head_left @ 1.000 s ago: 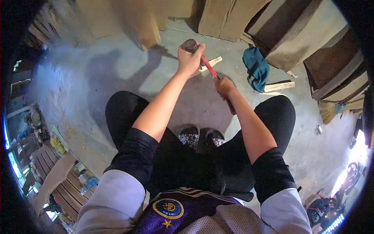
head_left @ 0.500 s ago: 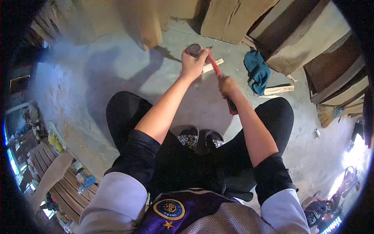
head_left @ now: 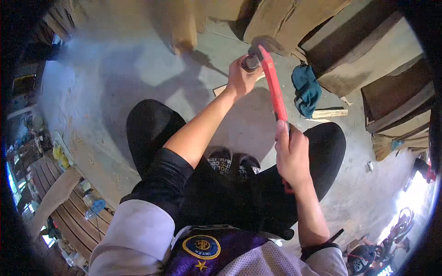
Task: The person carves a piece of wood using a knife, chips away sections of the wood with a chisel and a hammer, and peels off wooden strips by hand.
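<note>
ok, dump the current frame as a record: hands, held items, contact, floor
right hand: closed on a red-handled hammer, head motion-blurred
left hand: closed around a dark round-ended object, lower part hidden
contact: hammer head overlaps the object's end in view; touching or not, cannot tell
floor, ahead: pale wood strip, partly hidden by the left arm
floor, right: teal cloth, second wood strip near it

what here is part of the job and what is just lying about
Seemingly in use:
red-handled hammer in the right hand
dark-topped tool in the left hand
pale wood strip on the floor, partly behind the left hand

Seemingly lying about:
teal cloth
second wood strip
broom
</note>
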